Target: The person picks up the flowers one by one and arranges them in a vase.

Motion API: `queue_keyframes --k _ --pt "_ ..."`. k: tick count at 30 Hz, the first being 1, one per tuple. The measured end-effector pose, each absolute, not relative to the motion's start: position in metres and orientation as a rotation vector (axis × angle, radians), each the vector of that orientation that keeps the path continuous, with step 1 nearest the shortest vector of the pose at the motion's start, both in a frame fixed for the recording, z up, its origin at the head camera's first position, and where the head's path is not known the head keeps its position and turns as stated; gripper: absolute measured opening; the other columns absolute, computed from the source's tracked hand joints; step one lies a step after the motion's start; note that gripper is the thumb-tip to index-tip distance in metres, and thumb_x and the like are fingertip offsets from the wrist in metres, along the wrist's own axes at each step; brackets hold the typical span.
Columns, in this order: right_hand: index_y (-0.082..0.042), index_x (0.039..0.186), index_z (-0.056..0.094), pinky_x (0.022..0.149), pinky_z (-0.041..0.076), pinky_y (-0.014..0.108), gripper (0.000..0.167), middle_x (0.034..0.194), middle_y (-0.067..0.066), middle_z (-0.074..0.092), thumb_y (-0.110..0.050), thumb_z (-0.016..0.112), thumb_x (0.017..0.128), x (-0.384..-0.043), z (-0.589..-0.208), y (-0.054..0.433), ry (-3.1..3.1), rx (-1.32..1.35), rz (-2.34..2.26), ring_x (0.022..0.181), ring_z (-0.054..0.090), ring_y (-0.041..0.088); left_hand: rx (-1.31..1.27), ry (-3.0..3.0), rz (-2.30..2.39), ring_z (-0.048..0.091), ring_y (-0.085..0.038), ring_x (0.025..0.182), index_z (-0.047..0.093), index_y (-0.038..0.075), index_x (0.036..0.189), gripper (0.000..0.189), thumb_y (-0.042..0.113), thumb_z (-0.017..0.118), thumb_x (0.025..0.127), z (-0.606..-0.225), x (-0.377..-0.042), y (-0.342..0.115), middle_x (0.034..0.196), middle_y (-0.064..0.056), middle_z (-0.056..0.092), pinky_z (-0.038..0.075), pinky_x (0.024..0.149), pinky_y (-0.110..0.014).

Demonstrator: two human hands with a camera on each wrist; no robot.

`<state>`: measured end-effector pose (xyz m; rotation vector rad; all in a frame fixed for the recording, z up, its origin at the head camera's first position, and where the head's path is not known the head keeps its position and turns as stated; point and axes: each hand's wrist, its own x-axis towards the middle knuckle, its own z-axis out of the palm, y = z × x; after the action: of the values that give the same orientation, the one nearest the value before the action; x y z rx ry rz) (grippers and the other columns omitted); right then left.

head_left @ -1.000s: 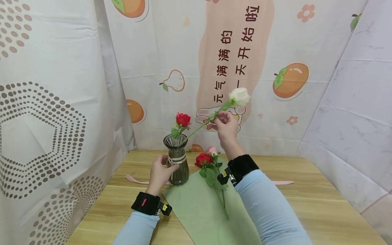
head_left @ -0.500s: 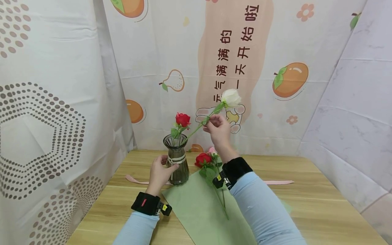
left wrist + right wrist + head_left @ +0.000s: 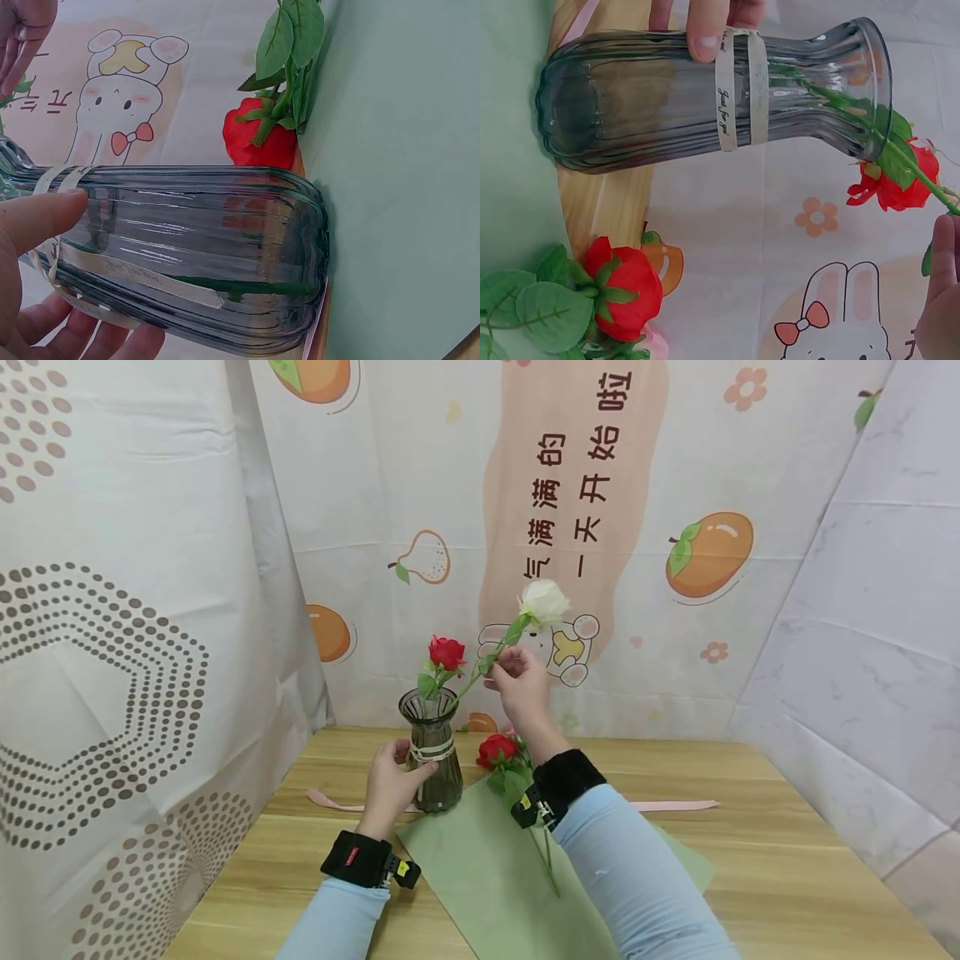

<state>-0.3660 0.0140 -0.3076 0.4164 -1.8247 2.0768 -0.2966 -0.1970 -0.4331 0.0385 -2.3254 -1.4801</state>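
A left hand (image 3: 393, 781) grips a glass vase (image 3: 439, 781) while, at its two o'clock, the right hand (image 3: 523, 689) pinches a white rose (image 3: 543, 602).

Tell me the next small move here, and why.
I'd likely have the right grip ease the white rose deeper into the vase: its stem slants in through the mouth, its bloom sits high above, and the left grip holds the vase upright.

A wooden table (image 3: 795, 868) bears a pale green sheet (image 3: 487, 868) and a pink ribbon (image 3: 675, 806). Behind the table hangs a fruit-printed cloth (image 3: 375, 468); at its left, a dotted white curtain (image 3: 157, 518).
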Motion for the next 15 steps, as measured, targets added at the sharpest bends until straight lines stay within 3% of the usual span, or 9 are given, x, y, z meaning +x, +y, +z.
queue_keyframes --k 5,10,15 --pt "-0.001 0.102 0.053 0.076 0.06 0.035 0.017 0.102 0.019 0.071 0.003 0.067 0.095 -0.364 -0.31 0.009 -1.839 0.391 2.104 0.092 0.072 0.036 0.044 -2.328 -1.478 0.054 -0.035 0.115 0.058 -0.001 0.128 0.06 0.027 0.085 0.083 -0.433 -0.296 -0.197 0.122 -0.018 0.059 0.044 0.097 -0.052" --pt "-0.001 0.117 0.049 0.075 0.06 0.034 0.028 0.105 0.02 0.073 0.002 0.067 0.095 -0.363 -0.312 0.004 -1.855 0.364 2.124 0.088 0.074 0.028 0.054 -2.332 -1.482 0.054 -0.035 0.116 0.058 -0.001 0.13 0.061 0.027 0.085 0.083 -0.433 -0.296 -0.197 0.123 -0.019 0.058 0.045 0.097 -0.053" --pt "0.001 0.13 0.05 0.077 0.06 0.034 0.038 0.106 0.02 0.073 0.002 0.066 0.095 -0.362 -0.313 0.001 -1.858 0.379 2.148 0.093 0.072 0.032 0.052 -2.334 -1.477 0.054 -0.035 0.116 0.058 -0.001 0.13 0.061 0.027 0.085 0.083 -0.433 -0.296 -0.196 0.124 -0.019 0.058 0.045 0.097 -0.053"
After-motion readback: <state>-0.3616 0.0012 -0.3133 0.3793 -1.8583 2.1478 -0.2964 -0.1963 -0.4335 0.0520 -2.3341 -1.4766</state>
